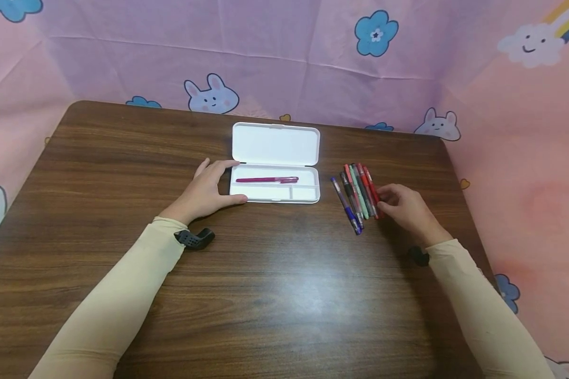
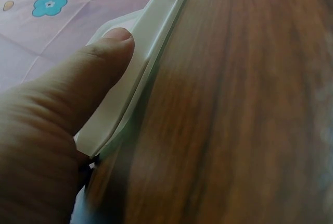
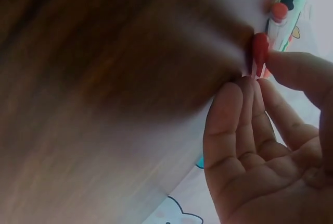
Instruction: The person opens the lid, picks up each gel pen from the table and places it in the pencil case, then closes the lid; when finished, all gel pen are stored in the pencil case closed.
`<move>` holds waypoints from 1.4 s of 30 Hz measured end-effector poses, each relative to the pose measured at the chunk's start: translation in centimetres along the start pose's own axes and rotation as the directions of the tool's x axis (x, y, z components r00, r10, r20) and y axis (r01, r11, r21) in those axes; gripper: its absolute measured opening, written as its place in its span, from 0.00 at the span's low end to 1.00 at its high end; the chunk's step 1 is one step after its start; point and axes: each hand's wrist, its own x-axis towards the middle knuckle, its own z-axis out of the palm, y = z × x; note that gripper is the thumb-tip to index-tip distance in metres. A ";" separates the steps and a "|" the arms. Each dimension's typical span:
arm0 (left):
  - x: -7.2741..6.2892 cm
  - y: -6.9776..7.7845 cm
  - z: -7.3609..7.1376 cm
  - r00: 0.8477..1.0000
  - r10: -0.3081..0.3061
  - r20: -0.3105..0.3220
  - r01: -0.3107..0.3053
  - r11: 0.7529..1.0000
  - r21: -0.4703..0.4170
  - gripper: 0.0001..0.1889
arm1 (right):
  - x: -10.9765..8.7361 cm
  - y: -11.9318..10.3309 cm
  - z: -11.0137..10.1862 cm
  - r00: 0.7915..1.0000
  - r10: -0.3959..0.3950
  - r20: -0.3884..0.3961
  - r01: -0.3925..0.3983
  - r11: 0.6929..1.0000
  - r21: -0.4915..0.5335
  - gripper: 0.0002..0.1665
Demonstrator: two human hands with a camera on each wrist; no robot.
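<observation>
A white pencil case (image 1: 276,145) lies with its lid laid back, and a magenta pen (image 1: 261,180) rests in its long compartment. My left hand (image 1: 203,192) holds the case's left end, thumb at the front edge and index finger near the hinge. In the left wrist view, the thumb (image 2: 99,65) presses on the white rim (image 2: 169,5). To the right, my right hand (image 1: 405,208) pinches the outermost red pen (image 1: 371,185) of a loose row. The right wrist view shows thumb and fingertips on either side of that pen's red end (image 3: 260,47).
Several other pens lie side by side between the case and my right hand, among them a blue one (image 1: 345,204) and a mint green one (image 1: 359,192). The brown wooden table (image 1: 265,295) meets a pink patterned cloth (image 1: 275,63) at the back.
</observation>
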 end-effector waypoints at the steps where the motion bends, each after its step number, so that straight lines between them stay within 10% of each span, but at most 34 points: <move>1: 0.0 0.0 0.0 1.000 0.001 0.000 -0.001 1.000 0.000 0.52 | 0.0 0.1 -0.1 1.000 0.004 0.001 -0.004 1.000 0.001 0.21; 42: -0.2 0.0 -0.1 1.000 0.006 0.000 -0.006 1.000 -0.001 0.52 | -0.5 0.6 -1.0 0.999 0.032 -0.022 -0.035 0.988 -0.154 0.19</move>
